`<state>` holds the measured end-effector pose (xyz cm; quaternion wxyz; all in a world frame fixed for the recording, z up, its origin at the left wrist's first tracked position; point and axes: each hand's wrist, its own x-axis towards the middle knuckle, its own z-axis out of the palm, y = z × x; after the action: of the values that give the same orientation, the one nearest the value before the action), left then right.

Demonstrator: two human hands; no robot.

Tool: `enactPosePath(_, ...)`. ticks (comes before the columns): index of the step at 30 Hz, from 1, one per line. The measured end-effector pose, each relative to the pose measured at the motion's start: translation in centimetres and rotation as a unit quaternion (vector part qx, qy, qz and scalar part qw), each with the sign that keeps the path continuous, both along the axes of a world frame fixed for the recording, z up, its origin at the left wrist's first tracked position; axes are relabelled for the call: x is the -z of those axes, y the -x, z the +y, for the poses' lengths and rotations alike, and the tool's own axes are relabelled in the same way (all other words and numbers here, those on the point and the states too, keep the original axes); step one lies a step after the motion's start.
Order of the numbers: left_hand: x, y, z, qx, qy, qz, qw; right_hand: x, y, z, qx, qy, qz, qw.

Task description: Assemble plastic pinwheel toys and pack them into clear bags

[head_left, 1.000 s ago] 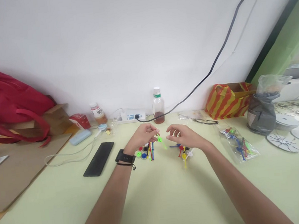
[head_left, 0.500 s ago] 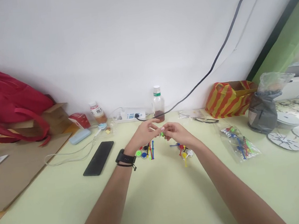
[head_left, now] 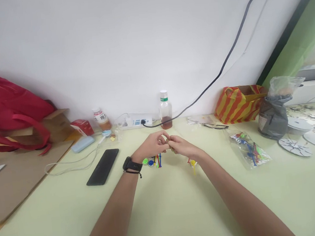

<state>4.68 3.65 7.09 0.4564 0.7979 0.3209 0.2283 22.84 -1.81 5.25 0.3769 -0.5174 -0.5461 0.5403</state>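
Observation:
My left hand [head_left: 152,145] and my right hand [head_left: 182,146] meet fingertip to fingertip above the pale green table [head_left: 166,206]. Both are pinched closed around a small piece that the fingers hide. The left wrist wears a black watch [head_left: 132,165]. Under the left hand lie small coloured plastic discs and sticks [head_left: 152,160]. A few more red and yellow pieces [head_left: 192,163] sit just beneath the right wrist.
A black phone [head_left: 103,166] lies to the left, with a white cable beside it. At the wall stand a power strip [head_left: 136,122], two bottles [head_left: 165,110], a red bag [head_left: 6,110] and a striped bag [head_left: 236,103]. A clear bag of coloured parts [head_left: 248,149] lies at right.
My hands were apart, the left pinching a green stick piece. They have come together, and the green piece is now hidden between the fingers of both.

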Motion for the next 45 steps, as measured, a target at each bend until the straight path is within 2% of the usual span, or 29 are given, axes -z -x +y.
enactPosePath(7,0.6,-0.1,0.1,0.011,-0.006,0.051,0.999,1.6,1.4,0.4,0.012,0.015,-0.021,1.000)
enactPosePath(9,0.7,0.1,0.3,-0.003,-0.031,0.056,0.998,2.4,1.4,0.7,0.030,0.016,-0.041,0.999)
enactPosePath(13,0.8,0.8,0.9,-0.057,-0.087,0.063,0.993,3.8,0.3,1.4,0.055,0.014,-0.111,0.992)
enactPosePath(15,1.0,1.0,1.1,-0.056,-0.095,0.065,0.992,4.1,-0.6,1.5,0.041,0.010,-0.148,0.988)
enactPosePath(18,1.6,0.9,1.1,-0.035,-0.110,0.060,0.992,3.7,-2.1,1.4,0.017,-0.005,-0.196,0.980)
enactPosePath(24,2.8,0.1,1.1,0.019,-0.135,0.084,0.987,1.7,-5.6,1.4,-0.011,-0.078,-0.272,0.959)
enactPosePath(28,2.9,0.4,1.3,0.006,-0.175,0.096,0.980,1.1,-8.1,1.2,-0.042,-0.098,-0.333,0.937)
enactPosePath(33,2.9,1.0,1.7,-0.028,-0.198,0.119,0.973,2.0,-9.3,0.9,-0.054,-0.085,-0.383,0.918)
enactPosePath(38,1.7,1.0,1.8,-0.040,-0.191,0.124,0.973,1.8,-9.8,1.4,-0.013,-0.109,-0.400,0.910)
enactPosePath(43,-0.1,0.1,0.6,-0.038,-0.168,0.052,0.984,0.6,-9.6,1.8,0.051,-0.177,-0.384,0.905)
enactPosePath(45,-0.3,-0.2,0.3,-0.030,-0.158,0.043,0.986,0.8,-9.3,1.8,0.058,-0.170,-0.399,0.899)
